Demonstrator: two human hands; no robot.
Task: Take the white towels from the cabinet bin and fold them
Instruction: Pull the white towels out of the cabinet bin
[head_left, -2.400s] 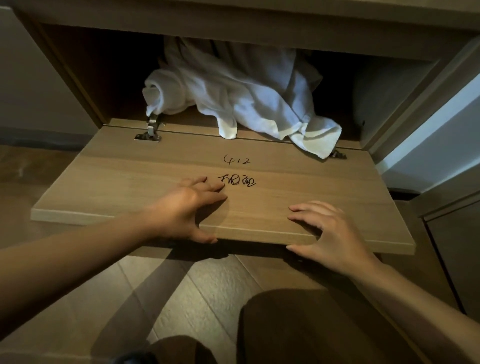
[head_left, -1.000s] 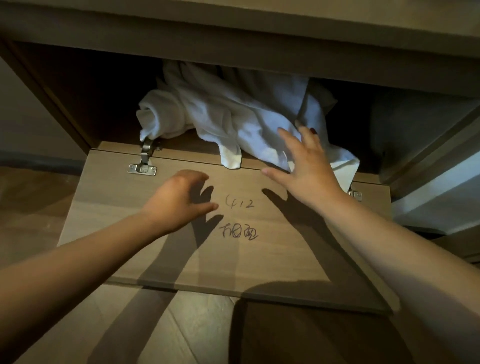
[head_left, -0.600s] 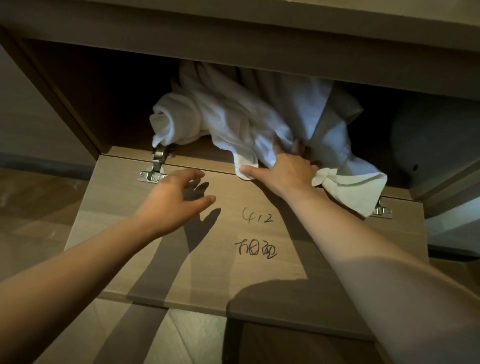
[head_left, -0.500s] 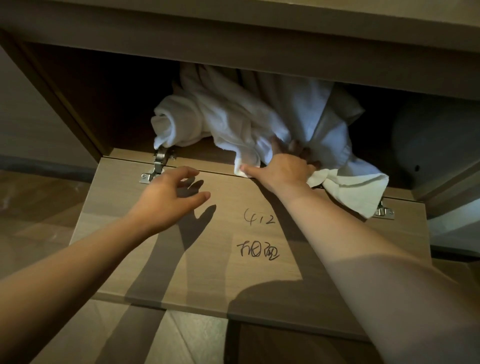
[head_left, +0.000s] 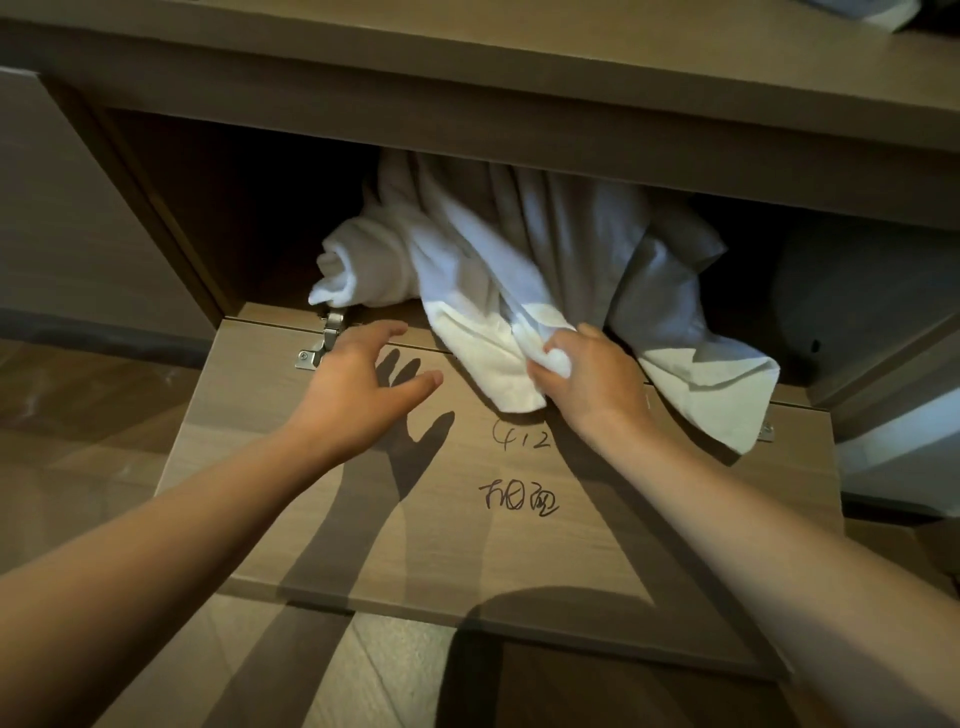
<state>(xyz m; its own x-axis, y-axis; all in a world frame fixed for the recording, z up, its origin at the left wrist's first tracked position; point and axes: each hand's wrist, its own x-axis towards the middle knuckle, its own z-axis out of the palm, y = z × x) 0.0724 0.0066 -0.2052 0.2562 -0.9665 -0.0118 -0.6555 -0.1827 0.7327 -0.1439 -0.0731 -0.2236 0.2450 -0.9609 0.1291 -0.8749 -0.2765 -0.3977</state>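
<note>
A heap of white towels (head_left: 519, 260) fills the middle of the open cabinet bin (head_left: 249, 218) and spills over its front edge. My right hand (head_left: 592, 379) grips a bunched fold of one towel and holds it above the folded-down door (head_left: 415, 519). A second towel end (head_left: 717, 389) hangs over the door at the right. My left hand (head_left: 363, 384) hovers over the door near the left hinge (head_left: 327, 338), its fingers spread and holding nothing.
The flap door lies flat, sticking out over the wooden floor (head_left: 78, 426), with handwriting (head_left: 519, 499) on it. A countertop edge (head_left: 519, 67) overhangs the bin. A dark rounded object (head_left: 857, 312) sits in the bin's right side.
My right hand reached into the towel heap, closed on a fold and pulled it out toward me over the door. My left hand moved forward from the door's front edge toward the hinge.
</note>
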